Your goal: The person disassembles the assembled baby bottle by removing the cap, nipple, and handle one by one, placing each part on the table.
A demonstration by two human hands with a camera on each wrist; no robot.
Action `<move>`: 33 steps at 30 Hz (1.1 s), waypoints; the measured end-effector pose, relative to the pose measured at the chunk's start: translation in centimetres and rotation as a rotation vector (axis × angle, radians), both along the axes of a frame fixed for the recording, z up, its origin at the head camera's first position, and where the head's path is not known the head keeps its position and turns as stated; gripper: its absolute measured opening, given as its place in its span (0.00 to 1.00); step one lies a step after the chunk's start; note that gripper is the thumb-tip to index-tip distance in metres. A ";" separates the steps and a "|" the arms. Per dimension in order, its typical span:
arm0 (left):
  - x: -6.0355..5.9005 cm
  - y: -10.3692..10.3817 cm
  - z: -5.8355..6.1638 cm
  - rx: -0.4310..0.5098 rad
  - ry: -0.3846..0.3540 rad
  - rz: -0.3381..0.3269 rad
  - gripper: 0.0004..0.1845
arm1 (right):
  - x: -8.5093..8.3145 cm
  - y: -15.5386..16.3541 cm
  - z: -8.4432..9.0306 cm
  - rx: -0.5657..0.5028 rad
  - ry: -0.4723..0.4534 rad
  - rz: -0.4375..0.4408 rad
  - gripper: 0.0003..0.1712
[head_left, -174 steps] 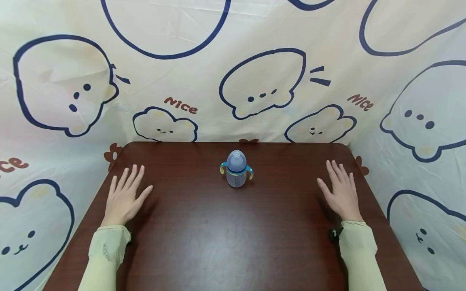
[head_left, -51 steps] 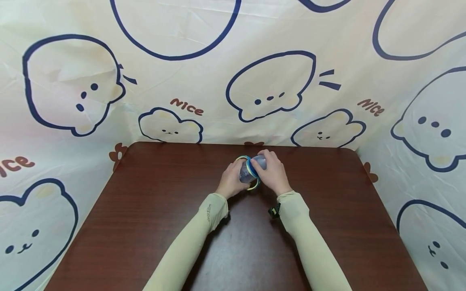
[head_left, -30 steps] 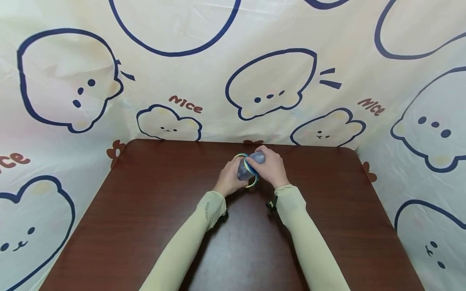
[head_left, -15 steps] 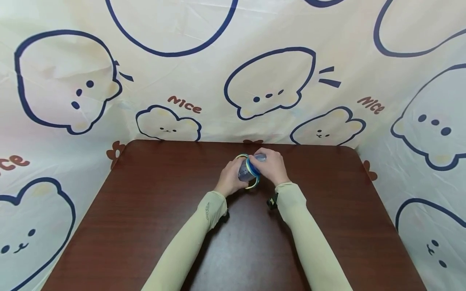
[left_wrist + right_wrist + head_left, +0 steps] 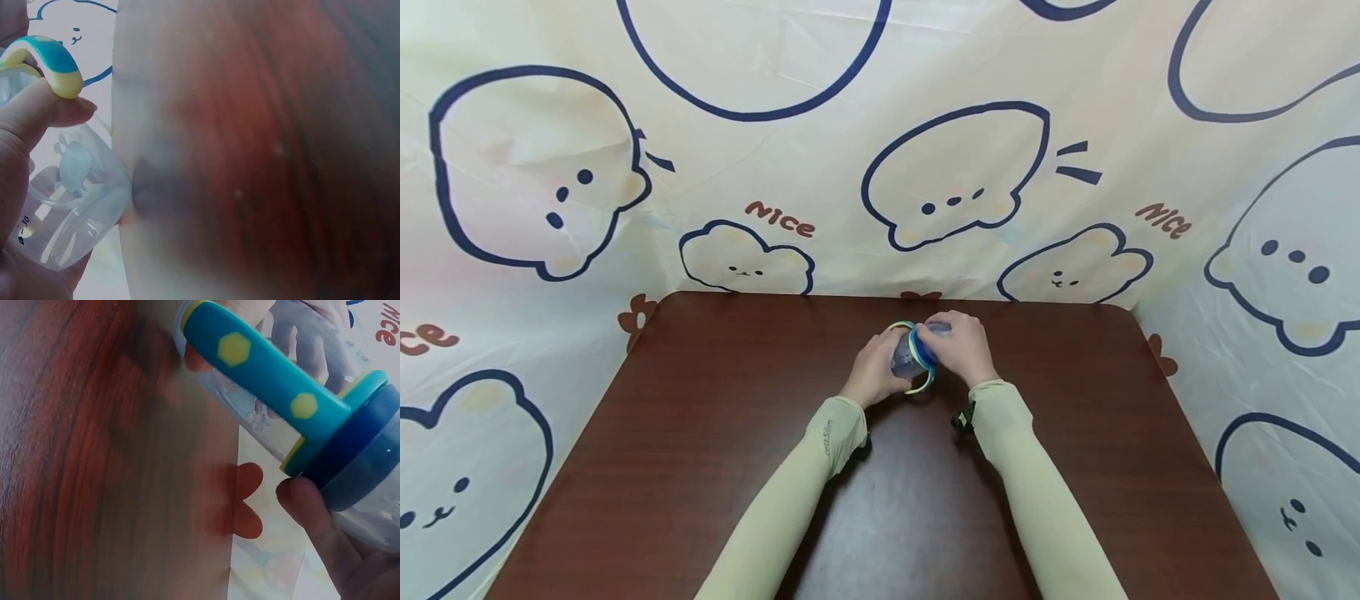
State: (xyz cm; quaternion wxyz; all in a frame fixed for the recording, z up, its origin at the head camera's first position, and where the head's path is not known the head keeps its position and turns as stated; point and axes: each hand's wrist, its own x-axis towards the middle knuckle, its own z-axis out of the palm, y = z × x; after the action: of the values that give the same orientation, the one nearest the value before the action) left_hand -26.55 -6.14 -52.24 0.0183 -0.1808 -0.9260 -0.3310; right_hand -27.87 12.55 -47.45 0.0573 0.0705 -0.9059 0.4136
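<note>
A clear baby bottle (image 5: 904, 357) is held tilted over the far middle of the table, its capped end pointing right. My left hand (image 5: 872, 371) grips the clear body; in the left wrist view the thumb (image 5: 53, 112) lies across it under a blue-and-yellow handle (image 5: 53, 59). My right hand (image 5: 964, 348) holds the top end, partly hiding the translucent cap (image 5: 938, 328). In the right wrist view, a fingertip (image 5: 300, 497) presses at the dark blue collar (image 5: 356, 447), beside the other handle (image 5: 269, 372) with yellow hexagons.
The dark brown wooden table (image 5: 737, 400) extends around both arms. A pale cloth (image 5: 827, 167) with cartoon outlines hangs behind its far edge and along both sides. Black straps (image 5: 962, 419) with small devices sit at the sleeve cuffs.
Earlier the bottle stood upright and both hands lay flat, far apart. Now both hands hold it tilted. Over the last second the right hand's fingers shifted slightly around the top.
</note>
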 end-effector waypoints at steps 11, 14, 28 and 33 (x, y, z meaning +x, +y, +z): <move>0.2 -0.5 -0.3 0.024 -0.015 -0.010 0.50 | -0.2 -0.3 -0.2 0.020 0.042 0.020 0.19; 0.3 -0.5 -0.3 0.030 -0.006 -0.006 0.50 | -0.3 -0.2 -0.2 0.023 0.041 0.031 0.19; 0.3 -0.3 -0.1 0.022 -0.004 -0.015 0.50 | -0.5 0.1 -0.4 0.016 0.087 0.069 0.21; 0.2 -0.1 0.0 0.008 -0.002 -0.015 0.50 | -0.7 0.3 -0.5 0.009 0.115 0.072 0.20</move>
State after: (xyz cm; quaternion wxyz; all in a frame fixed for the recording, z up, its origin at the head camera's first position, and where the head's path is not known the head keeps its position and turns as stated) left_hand -26.39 -6.26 -52.22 0.0156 -0.1871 -0.9233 -0.3352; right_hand -28.59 12.85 -47.91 0.0941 0.1267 -0.8998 0.4068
